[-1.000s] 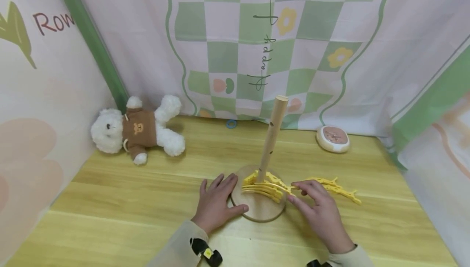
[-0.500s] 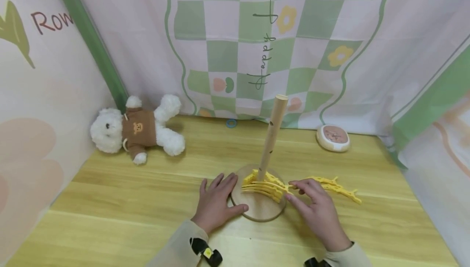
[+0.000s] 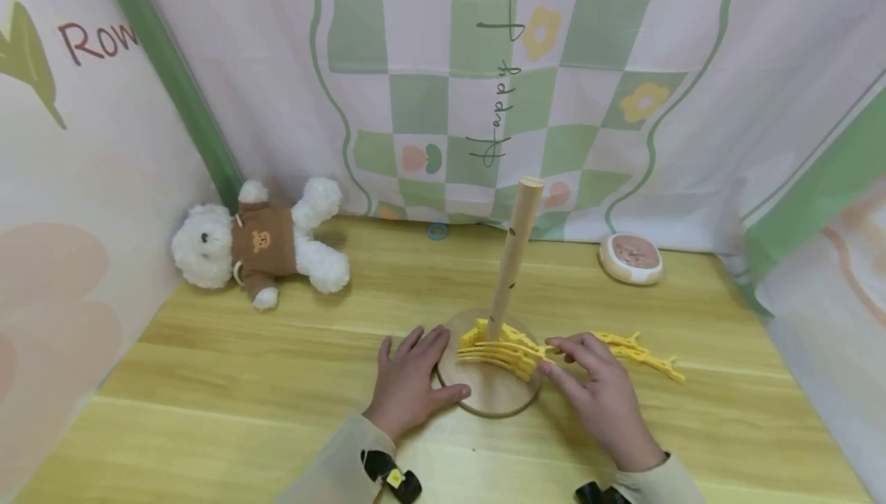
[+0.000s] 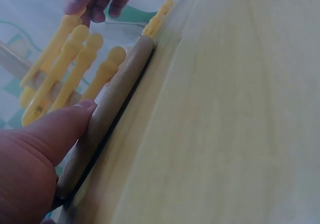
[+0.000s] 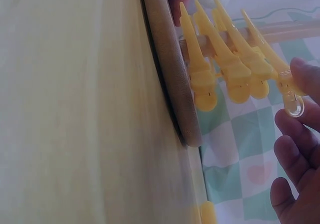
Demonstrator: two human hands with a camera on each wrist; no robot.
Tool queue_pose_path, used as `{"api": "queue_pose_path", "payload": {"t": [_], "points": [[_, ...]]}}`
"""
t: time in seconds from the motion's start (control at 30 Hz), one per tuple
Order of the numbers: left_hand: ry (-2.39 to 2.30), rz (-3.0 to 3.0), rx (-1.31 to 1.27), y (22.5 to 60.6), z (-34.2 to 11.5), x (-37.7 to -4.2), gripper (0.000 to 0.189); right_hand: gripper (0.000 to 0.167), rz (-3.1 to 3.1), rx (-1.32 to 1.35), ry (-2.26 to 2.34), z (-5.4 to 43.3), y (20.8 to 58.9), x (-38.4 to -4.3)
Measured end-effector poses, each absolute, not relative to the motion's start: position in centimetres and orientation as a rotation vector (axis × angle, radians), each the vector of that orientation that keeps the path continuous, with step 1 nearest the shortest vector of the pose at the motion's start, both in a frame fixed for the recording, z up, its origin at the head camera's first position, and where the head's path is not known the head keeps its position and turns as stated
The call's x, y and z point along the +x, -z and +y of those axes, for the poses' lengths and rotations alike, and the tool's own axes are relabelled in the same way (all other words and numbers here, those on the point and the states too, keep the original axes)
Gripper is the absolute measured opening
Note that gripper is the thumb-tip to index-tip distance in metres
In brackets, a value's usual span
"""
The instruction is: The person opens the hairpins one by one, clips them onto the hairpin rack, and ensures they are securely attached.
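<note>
A round wooden base [image 3: 487, 404] carries an upright wooden post [image 3: 515, 258] with small dark holes. Curved yellow plastic pieces [image 3: 494, 362], knobbed at their ends, are stacked in layers round the foot of the post. My left hand [image 3: 411, 388] rests at the base's left side, fingers spread on its edge and the thumb over its front rim. At the right side, my right hand [image 3: 605, 396] pinches the end of the top yellow piece [image 5: 265, 44] between thumb and fingers. In the right wrist view this piece slants a little away from the ones below.
More yellow branched pieces [image 3: 644, 358] lie on the table just beyond the right hand. A plush toy [image 3: 266, 246] in a brown top lies at the back left. A small clock [image 3: 631, 258] stands at the back right, and a blue ring [image 3: 438, 231] lies by the curtain.
My right hand has shifted slightly left, bringing the pinched yellow piece a little closer over the stack. The left hand keeps its place on the base.
</note>
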State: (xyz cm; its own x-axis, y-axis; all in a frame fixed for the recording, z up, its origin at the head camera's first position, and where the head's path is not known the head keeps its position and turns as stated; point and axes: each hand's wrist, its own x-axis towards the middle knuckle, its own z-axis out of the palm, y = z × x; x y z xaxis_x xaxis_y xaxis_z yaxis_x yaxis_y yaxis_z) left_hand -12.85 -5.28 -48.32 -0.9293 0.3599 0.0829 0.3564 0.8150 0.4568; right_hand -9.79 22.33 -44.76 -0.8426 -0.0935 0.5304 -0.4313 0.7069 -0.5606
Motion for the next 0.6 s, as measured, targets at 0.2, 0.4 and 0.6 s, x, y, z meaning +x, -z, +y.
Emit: {"api": "queue_pose_path", "payload": {"t": [0.2,0.4,0.6], "points": [[-0.735,2.989,0.577,48.35,-5.14,-12.81,0.094,0.031,-2.448,0.413,-0.964,22.25,44.74,-9.93],[-0.739,2.986,0.580,48.49,-5.16,-12.87,0.094,0.032,-2.455,0.397,-0.962,22.19,44.81,-10.02],[-0.745,2.988,0.575,48.34,-5.20,-12.92,0.093,0.032,-2.419,0.443,-0.991,21.88,44.60,-10.36]]}}
